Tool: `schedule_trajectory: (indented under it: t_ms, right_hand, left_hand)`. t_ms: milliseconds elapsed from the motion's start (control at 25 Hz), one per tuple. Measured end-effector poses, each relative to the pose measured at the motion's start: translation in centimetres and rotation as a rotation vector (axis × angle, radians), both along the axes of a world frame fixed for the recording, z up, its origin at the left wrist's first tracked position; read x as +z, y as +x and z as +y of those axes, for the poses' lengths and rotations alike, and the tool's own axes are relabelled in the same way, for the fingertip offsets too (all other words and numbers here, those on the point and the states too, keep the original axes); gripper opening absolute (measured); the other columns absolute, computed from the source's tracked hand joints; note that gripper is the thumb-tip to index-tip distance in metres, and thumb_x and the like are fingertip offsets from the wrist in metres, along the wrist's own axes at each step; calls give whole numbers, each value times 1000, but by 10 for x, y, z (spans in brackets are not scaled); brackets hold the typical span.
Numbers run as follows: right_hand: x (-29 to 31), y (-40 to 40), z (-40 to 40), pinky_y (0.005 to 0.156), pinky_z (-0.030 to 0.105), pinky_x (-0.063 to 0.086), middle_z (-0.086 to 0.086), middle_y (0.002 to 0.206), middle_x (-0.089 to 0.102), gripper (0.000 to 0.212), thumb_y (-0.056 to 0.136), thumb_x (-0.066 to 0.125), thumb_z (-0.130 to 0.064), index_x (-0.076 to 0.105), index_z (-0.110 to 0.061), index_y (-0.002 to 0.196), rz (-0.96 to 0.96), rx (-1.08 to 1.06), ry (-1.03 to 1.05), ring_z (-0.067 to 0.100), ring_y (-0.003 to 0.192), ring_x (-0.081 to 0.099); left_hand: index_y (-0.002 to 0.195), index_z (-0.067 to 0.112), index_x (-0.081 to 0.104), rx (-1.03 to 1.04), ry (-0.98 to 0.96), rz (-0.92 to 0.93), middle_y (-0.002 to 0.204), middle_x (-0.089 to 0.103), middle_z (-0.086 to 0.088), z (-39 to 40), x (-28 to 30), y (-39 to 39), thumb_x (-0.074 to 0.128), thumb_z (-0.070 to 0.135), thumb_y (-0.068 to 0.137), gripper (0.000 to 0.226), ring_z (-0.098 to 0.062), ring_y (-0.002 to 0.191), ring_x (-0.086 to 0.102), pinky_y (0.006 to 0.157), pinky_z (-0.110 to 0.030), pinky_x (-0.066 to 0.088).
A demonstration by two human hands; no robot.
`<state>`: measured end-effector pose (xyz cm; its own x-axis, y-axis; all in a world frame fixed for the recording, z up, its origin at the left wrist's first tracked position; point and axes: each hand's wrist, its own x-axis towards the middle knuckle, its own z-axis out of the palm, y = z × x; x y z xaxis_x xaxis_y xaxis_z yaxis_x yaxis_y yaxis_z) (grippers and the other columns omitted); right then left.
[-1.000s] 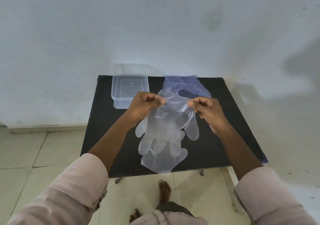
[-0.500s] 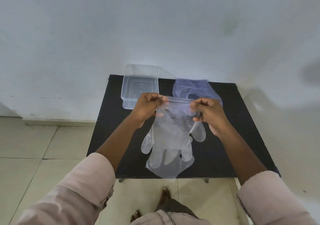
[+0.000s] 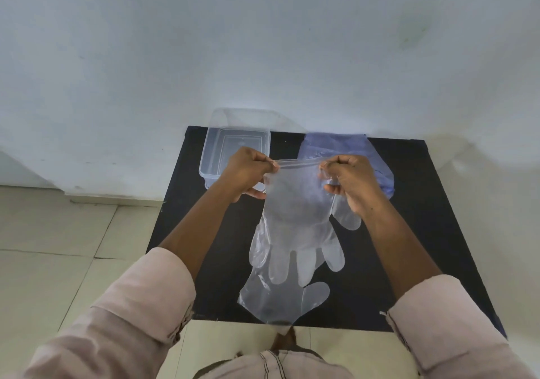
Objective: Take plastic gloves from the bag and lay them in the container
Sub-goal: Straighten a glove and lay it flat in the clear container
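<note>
the glove (image 3: 295,226) held up is clear, see-through plastic with a milky sheen, and the second glove (image 3: 280,299) lying under it looks the same. the table (image 3: 423,232) is plain black. the container (image 3: 230,150) is clear and colourless. the bag (image 3: 336,148) is see-through with a pale blue-violet tint. the sleeves (image 3: 137,314) are pale pink, plain. the wall (image 3: 263,42) is a washed-out bluish white with a faint greenish smudge. the floor tiles (image 3: 58,232) are cream with darker joints.

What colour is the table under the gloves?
Black. The table shows clearly in the head view, dark beneath the see-through gloves.
</note>
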<state>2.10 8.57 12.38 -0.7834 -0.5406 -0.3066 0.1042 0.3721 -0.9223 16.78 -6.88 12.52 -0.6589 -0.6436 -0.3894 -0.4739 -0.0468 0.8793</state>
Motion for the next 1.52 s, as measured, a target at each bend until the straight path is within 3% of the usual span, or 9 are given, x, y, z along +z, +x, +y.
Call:
schedule_trajectory:
  t_ms: [160,320,520,720,920,1040,1240,1400,1520]
  right_hand:
    - [-2,-23,-9,55,24,52,22,102,70,15,86,65,-13,69,0,93,-35,29,7,31,93,68]
    - [0,-37,-14,57,26,55,21,97,69,9,86,62,-7,66,-5,79,-99,37,-84,26,87,68]
    - [-3,-45,-19,68,30,59,17,96,70,11,91,56,-6,64,-3,85,-153,90,-123,22,81,70]
    - [-7,-46,-39,73,32,59,21,94,71,16,92,55,-6,62,-9,77,-144,103,-135,27,80,70]
    - [-8,-40,-81,65,25,57,11,86,73,16,94,53,-9,60,-11,80,-151,174,-104,21,75,72]
    - [-6,-38,-120,64,27,56,14,87,73,16,93,54,-9,59,-12,78,-141,167,-75,24,77,72]
    - [-11,-38,-197,64,31,57,18,83,70,16,91,54,-5,58,-9,77,-173,79,-72,25,69,70]
    - [-20,-45,-243,66,30,59,19,86,71,18,90,50,-1,60,-8,77,-146,20,-59,29,75,71]
    - [-14,-53,-270,65,30,56,18,85,72,19,86,50,0,60,-11,74,-61,4,-109,26,74,72]
  left_hand:
    - [92,-1,72,45,72,11,108,72,-19,-7,3,-23,70,9,85,13,-34,94,71,50,-29,56]
    - [89,0,68,135,234,130,103,72,-22,-5,2,-41,62,4,89,7,-35,91,72,56,-29,60]
    - [91,0,68,204,226,165,102,72,-24,-5,-9,-50,59,8,90,11,-38,89,73,63,-34,62]
    - [88,1,69,208,170,178,81,74,-15,-24,-16,-48,61,9,89,12,-26,74,73,66,-33,61]
    - [98,-3,69,194,170,161,85,74,-18,-72,-18,-39,62,14,91,20,-26,77,73,73,-35,60]
    - [103,-7,67,173,202,176,87,72,-19,-109,-17,-35,60,13,92,24,-27,78,72,77,-36,59]
    - [98,-6,69,201,181,183,82,73,-18,-184,-21,-42,63,11,89,21,-22,67,73,68,-30,61]
    - [96,-5,70,214,145,186,83,72,-21,-230,-26,-59,61,8,89,18,-26,69,72,58,-26,58]
    - [89,0,72,233,62,233,80,72,-20,-251,-18,-71,59,5,87,14,-26,70,72,63,-29,57]
